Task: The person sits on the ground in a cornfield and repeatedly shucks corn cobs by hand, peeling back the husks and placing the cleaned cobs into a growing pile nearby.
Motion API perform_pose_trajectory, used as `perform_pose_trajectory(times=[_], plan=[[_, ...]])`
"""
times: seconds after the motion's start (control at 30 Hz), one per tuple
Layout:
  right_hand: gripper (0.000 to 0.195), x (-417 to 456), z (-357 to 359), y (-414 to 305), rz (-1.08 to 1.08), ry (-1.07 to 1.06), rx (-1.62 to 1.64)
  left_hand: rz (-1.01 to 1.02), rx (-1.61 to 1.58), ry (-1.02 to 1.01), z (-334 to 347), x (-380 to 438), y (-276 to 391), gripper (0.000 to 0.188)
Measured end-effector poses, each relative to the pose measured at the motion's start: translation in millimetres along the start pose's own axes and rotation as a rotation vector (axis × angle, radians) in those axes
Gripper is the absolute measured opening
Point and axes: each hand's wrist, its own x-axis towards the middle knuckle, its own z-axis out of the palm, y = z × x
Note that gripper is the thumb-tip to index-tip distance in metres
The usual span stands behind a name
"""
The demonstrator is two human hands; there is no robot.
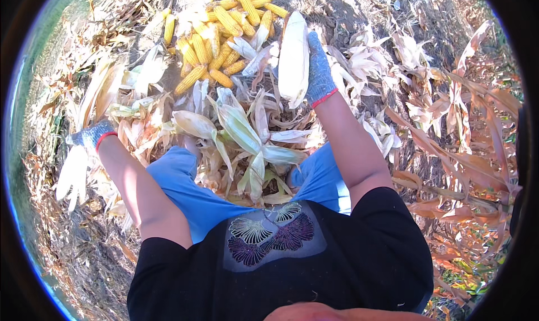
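My right hand [320, 70], in a grey knit glove with a red cuff, grips an ear of corn in its pale husk [293, 60]. The ear stands lengthwise in front of me, its far end pointing away. Out at the left, my left hand [90, 136] wears a matching glove. Pale corn husk leaves [72, 176] hang just below its fingers and look held there; the fingertips are partly hidden. Beyond my knees lies a pile of bare yellow corn cobs [210, 47], left of the held ear.
Greenish unhusked corn ears [238, 123] lie on loose husks between my legs in blue trousers [177, 169]. Discarded husks [370, 56] cover the ground at the right. Dry corn stalks and leaves [467, 161] rise along the right edge. More dry leaves [113, 9] lie far left.
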Motion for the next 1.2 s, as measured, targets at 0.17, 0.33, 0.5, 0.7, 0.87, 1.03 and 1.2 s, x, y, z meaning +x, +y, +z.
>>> perform_pose_trajectory(times=[0.17, 0.33, 0.5, 0.7, 0.87, 1.03, 1.2], plan=[[0.047, -16.9, 36.8, 3.1, 0.087, -0.132, -0.095, -0.335, -0.006, -0.12, -4.9, 33.4, -30.2, 0.083], [0.045, -32.1, 68.6, 10.9, 0.131, -0.123, -0.087, -0.451, 0.271, -0.631, 51.7, -146.9, -89.4, 0.072], [0.045, -27.9, 56.3, 37.7, -0.099, -0.244, -0.852, -0.724, 0.377, -1.382, 27.9, -250.5, -128.6, 0.06], [0.05, -17.2, 47.0, 52.3, 0.243, -0.105, -0.34, -0.704, 0.348, -1.187, 29.6, -271.1, -136.0, 0.034], [0.055, -37.7, 49.5, 47.8, -0.002, -0.18, -1.354, -0.282, 0.377, -1.003, 35.5, -265.1, -144.1, 0.045], [0.064, -37.5, 40.7, 61.0, -0.023, -0.207, -1.201, -0.495, 0.312, -0.9, 38.9, -270.0, -138.3, 0.046], [0.059, -53.7, 61.8, 46.7, 0.321, -0.111, -0.509, -0.458, 0.256, -0.887, 40.2, -277.5, -131.5, 0.041]])
